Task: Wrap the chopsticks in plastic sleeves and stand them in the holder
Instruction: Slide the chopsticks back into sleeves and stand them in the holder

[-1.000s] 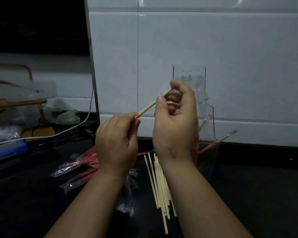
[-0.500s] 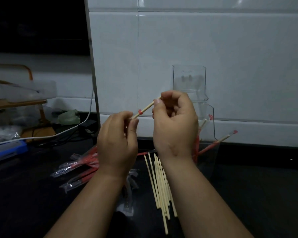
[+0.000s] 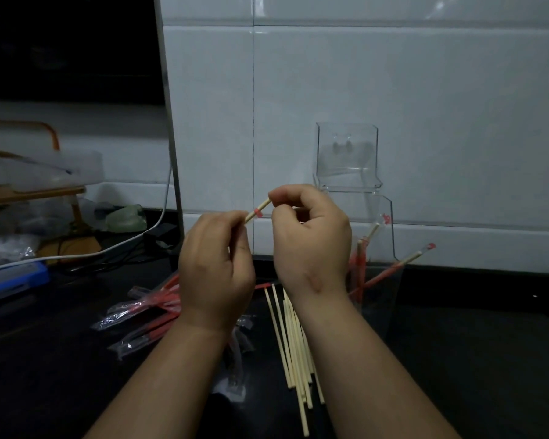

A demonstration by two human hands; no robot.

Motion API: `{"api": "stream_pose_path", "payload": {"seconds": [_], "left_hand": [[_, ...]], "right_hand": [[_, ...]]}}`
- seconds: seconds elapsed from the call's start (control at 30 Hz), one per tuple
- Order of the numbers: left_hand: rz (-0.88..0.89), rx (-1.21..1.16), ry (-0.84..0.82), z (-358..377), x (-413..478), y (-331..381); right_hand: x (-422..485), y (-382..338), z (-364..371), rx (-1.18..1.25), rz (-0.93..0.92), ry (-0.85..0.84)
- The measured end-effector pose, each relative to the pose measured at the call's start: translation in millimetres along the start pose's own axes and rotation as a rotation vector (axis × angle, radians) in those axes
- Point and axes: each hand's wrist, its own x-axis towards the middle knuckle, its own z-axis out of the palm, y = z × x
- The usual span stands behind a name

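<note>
My left hand (image 3: 216, 264) and my right hand (image 3: 311, 236) are raised side by side above the dark counter. Between them runs a pale chopstick (image 3: 259, 211) inside a clear sleeve with a red mark. My right fingertips pinch its upper end and my left hand grips the sleeved lower part, most of it hidden behind the hand. A bundle of bare chopsticks (image 3: 293, 346) lies on the counter below my right wrist. Empty red-printed plastic sleeves (image 3: 140, 312) lie in a loose pile at the left. The clear holder (image 3: 384, 296) at the right has three wrapped chopsticks (image 3: 406, 261) leaning in it.
A clear stepped plastic stand (image 3: 347, 153) leans on the white tiled wall behind the holder. At far left are a wooden rack with a plastic box (image 3: 45, 172), a white cable (image 3: 108, 248) and a blue object (image 3: 10, 280). A crumpled clear sleeve (image 3: 235, 372) lies between my forearms.
The chopstick has slid further into the sleeve: less of it shows between my hands. My right hand has come lower and closer to my left.
</note>
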Motion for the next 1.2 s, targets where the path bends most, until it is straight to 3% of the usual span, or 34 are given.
{"api": "stream_pose_path", "payload": {"seconds": [0.67, 1.0, 1.2], "left_hand": [[0.015, 0.073, -0.008, 1.0, -0.1, -2.8], [0.042, 0.085, -0.004, 1.0, -0.4, -4.8], [0.057, 0.081, -0.003, 1.0, -0.2, -3.7]], "right_hand": [[3.2, 2.1, -0.1, -0.097, -0.001, -0.029], [4.4, 1.0, 0.1, -0.093, 0.089, -0.141], [2.3, -0.2, -0.5, -0.044, 0.12, -0.109]]}}
